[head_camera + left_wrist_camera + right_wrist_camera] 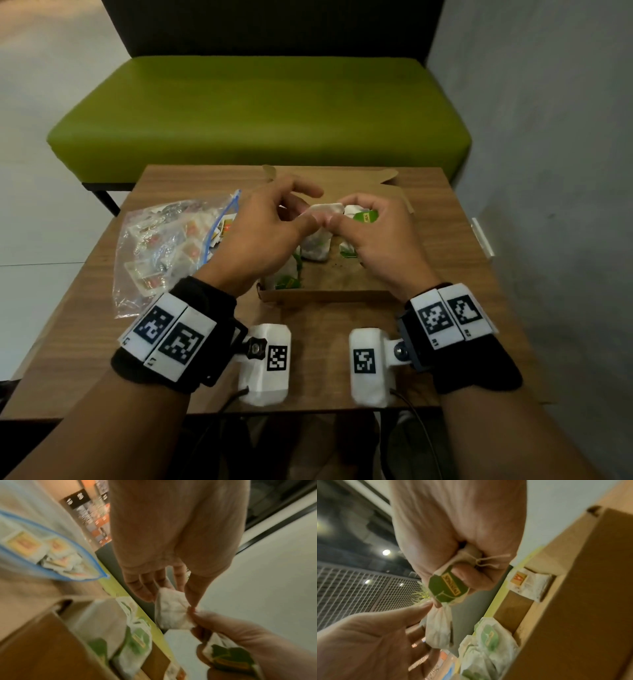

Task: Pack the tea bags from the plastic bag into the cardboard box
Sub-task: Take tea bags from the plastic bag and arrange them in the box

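Both hands hover over the open cardboard box [329, 295] and share one white tea bag [327, 208]. My left hand [301, 214] pinches its left edge between thumb and fingers; in the left wrist view the thumb meets the tea bag [171, 613] at a corner. My right hand [342, 221] pinches the other edge, with the green tag [448, 588] and string [488, 561] curled in its fingers. Several tea bags [315, 250] with green tags lie in the box. The clear plastic bag [171, 246], blue-zipped, lies at the left with several tea bags inside.
The box sits on a small wooden table [445, 246]. Its lid flap [329, 174] folds back toward a green bench [260, 113]. A grey wall runs along the right, and a small white object [483, 236] hangs at the table's right edge.
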